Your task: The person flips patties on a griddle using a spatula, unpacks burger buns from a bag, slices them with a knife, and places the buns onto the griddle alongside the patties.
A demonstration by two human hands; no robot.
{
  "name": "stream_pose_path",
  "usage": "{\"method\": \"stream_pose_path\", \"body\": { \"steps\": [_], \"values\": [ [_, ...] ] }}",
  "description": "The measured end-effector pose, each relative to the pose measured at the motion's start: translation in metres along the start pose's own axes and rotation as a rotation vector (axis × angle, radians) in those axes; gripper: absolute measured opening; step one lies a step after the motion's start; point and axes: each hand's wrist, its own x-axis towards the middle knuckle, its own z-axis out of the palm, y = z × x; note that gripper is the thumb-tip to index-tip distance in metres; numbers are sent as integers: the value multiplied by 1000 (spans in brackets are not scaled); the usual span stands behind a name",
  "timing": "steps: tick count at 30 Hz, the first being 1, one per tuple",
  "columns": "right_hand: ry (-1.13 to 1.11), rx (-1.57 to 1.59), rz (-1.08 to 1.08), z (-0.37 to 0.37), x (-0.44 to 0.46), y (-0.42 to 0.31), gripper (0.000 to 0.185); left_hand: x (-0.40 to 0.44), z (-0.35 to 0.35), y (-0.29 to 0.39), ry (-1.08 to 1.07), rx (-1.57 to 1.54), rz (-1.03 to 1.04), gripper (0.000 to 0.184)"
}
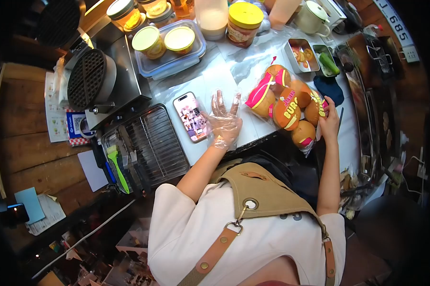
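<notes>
My left hand wears a clear plastic glove. Its fingers are spread above the white-and-grey counter, and nothing is in them. Just left of it lies a phone with its screen lit, its right edge close to the glove. On the right, my right hand, with no glove visible, grips the edge of a clear bag of burger buns with pink and yellow print. Several round buns fill the bag, which rests near the front of the counter. Part of the right hand's grip is hidden by the bag.
A black wire rack and a round waffle iron stand at left. Behind are a lidded plastic box bearing two tubs and a yellow-lidded jar. Metal trays of sliced tomato and cucumber sit at back right.
</notes>
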Motion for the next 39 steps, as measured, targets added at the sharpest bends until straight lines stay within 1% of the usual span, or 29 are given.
{"method": "stream_pose_path", "body": {
  "steps": [1,2,3,4,5,6,7,8,9,11,12,13,15,16,17,19,21,22,23,25,28,29,31,32,33,35,36,37,39],
  "values": [
    [39,-8,-108,7,1,8,54,1,-2,2,-6,-2,17,69],
    [84,-25,-207,7,2,17,51,3,-4,6,115,-79,127,70],
    [41,36,-170,6,2,13,44,4,-5,14,229,-170,245,72],
    [-49,61,-146,-4,0,0,42,5,-13,27,243,-227,324,69],
    [-140,110,4,-13,-4,-16,42,4,-12,41,223,-257,374,69],
    [-77,99,-133,-9,-4,-6,43,4,-10,56,166,-255,504,67],
    [-206,47,6,-9,-3,9,46,5,-10,68,116,-247,631,65],
    [-206,-8,59,-8,-4,18,42,12,-18,81,129,-245,788,56],
    [-116,-24,-30,-8,-4,22,37,14,-14,92,123,-258,827,56],
    [-9,-36,-46,-11,4,28,34,16,-6,109,-22,-159,943,50],
    [23,-23,-53,-16,8,23,32,20,-7,117,5,-217,990,41],
    [46,-24,-33,-19,12,22,32,24,-3,125,0,-216,1021,41],
    [-13,14,-18,-22,18,20,26,30,3,138,-16,27,1093,36],
    [-21,25,-6,-25,19,17,26,32,2,141,-59,56,1138,26],
    [-1,24,9,-25,20,18,26,30,0,145,-58,58,1163,26],
    [-8,13,-12,-27,22,18,26,22,-2,150,-161,-145,1074,21],
    [1,36,28,-28,24,24,25,23,14,150,-204,-136,1089,19],
    [55,49,-5,-26,26,30,26,24,22,149,-240,-128,1083,17],
    [108,62,-40,-25,30,36,27,24,28,147,-243,-123,1097,17],
    [119,59,-9,-26,36,38,27,21,19,143,-154,-62,1077,21],
    [96,52,26,-30,46,37,22,21,8,141,-185,-38,1148,18],
    [115,37,0,-32,51,37,20,21,7,140,-182,-35,1151,18],
    [135,21,-23,-36,63,41,17,17,6,139,-271,-27,1112,17],
    [197,0,-40,-40,70,44,16,10,4,134,-162,-18,1181,16],
    [258,-23,-58,-45,78,45,14,7,7,130,-159,-18,1183,16],
    [258,-24,-78,-51,93,46,14,5,16,123,-237,-4,1218,17],
    [276,-35,-114,-53,98,40,14,3,18,123,-192,-6,1209,16],
    [295,-48,-146,-55,102,35,15,2,14,124,-194,-7,1218,16],
    [303,-96,-126,-55,113,26,14,2,7,128,-195,-122,1142,16]
  ]
}}
